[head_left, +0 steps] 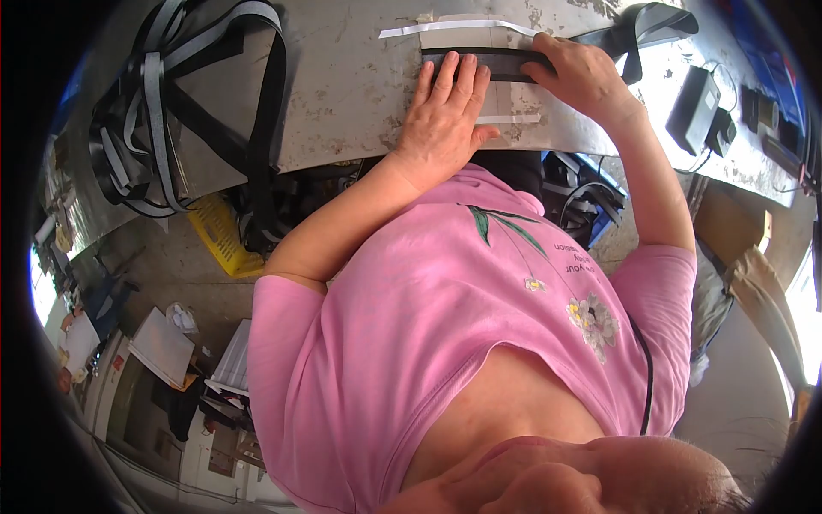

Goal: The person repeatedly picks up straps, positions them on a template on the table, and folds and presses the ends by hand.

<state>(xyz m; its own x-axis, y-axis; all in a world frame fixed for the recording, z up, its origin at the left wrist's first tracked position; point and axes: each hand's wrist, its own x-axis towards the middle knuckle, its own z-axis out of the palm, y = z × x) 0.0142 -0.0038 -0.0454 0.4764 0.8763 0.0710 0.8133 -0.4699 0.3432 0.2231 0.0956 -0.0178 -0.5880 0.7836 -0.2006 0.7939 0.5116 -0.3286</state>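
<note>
A grey strip with black edges (505, 65) lies across the metal table. My left hand (441, 116) rests palm down on its left part, fingers stretched out flat and thumb apart. At the right, my right hand (586, 79) has its thumb and fingers closed on the strip. Beyond that hand, a black band (635, 38) continues and bends into a loop. A narrow white strip (462, 28) lies farther back, its right end reaching my right fingers. A beige patch (462, 38) on the table shows behind the grey strip, and a short white strip (511, 119) nearer me.
A tangled heap of black and grey bands (152, 94) hangs over the table's (342, 94) left edge. A black box-shaped device (692, 110) with a cable stands at the right. Below are a yellow crate (218, 236) and a blue crate (606, 230) with black bands.
</note>
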